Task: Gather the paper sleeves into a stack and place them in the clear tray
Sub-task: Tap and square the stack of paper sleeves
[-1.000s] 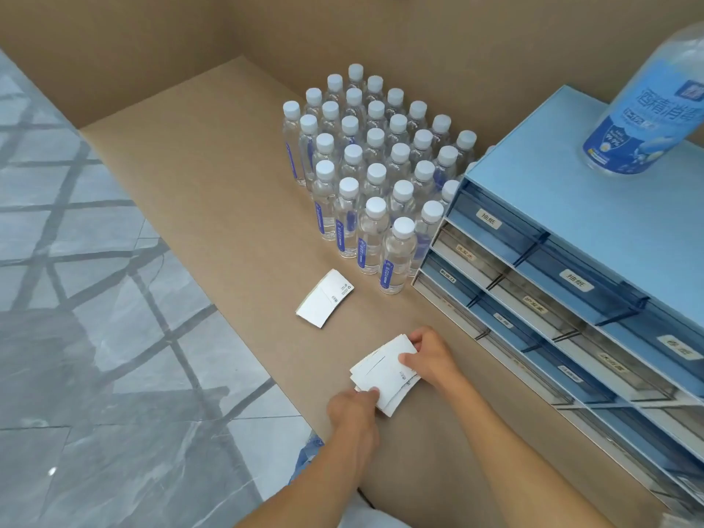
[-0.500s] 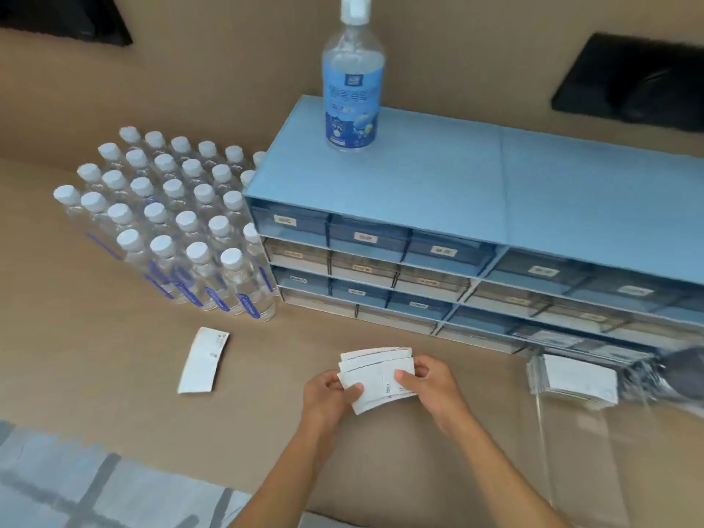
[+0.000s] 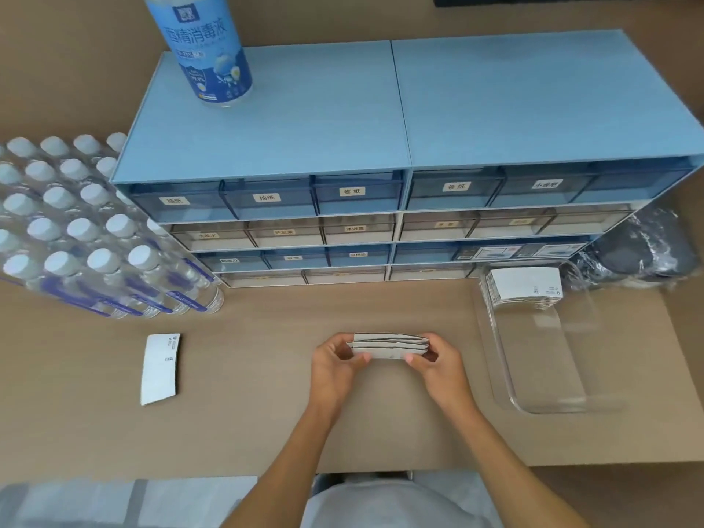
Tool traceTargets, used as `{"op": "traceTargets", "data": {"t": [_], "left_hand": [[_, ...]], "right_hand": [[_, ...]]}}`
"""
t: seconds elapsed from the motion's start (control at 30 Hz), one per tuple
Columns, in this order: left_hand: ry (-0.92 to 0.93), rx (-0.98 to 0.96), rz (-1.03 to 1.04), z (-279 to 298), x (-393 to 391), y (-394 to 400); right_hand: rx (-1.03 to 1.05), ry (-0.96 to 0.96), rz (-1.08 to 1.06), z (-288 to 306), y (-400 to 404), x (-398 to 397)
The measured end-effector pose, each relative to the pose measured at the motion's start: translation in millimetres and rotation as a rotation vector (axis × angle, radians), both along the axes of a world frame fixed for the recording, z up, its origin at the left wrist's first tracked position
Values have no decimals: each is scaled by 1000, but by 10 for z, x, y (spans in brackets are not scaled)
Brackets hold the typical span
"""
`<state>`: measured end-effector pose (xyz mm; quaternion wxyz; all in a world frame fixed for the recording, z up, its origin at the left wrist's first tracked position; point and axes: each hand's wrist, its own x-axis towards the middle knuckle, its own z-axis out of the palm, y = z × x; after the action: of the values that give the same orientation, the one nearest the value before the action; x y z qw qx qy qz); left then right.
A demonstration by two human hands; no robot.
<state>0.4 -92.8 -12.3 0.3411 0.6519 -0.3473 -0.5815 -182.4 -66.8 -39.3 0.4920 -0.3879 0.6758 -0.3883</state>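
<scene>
A small stack of white paper sleeves (image 3: 388, 346) is held edge-on above the brown table, squared between both hands. My left hand (image 3: 335, 365) grips its left end and my right hand (image 3: 438, 362) grips its right end. One loose white sleeve (image 3: 160, 369) lies flat on the table to the left. The clear tray (image 3: 533, 398) stands on the table to the right, with a stack of sleeves (image 3: 524, 287) lying in its far end.
A blue drawer cabinet (image 3: 400, 154) stands behind the hands, with a blue-labelled bottle (image 3: 207, 47) on top. Many capped water bottles (image 3: 84, 230) fill the left side. A dark plastic-wrapped bundle (image 3: 640, 257) lies beyond the tray. The table's front edge is near my body.
The view swung right from the bottles to the cabinet and tray. The fanned sleeves were lifted off the table and squared into an edge-on stack between both hands.
</scene>
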Motion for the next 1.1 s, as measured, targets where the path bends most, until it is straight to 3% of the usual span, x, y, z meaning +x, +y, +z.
{"op": "traceTargets", "data": {"t": [0.37,0.53,0.87,1.1], "left_hand": [[36,-118,5,-149,-116,172],[-24,-181,-23,-182,-200,261],[5,-216,135,-273,-317,191],[-15,-257,50,-339,-284,209]], "right_hand": [[-102,-17,-16,-78,110,125],[-84,-135,-78,-129,155,247],[-106,-7,-197,-218,68,398],[-73,42,-242,-227,21,466]]}}
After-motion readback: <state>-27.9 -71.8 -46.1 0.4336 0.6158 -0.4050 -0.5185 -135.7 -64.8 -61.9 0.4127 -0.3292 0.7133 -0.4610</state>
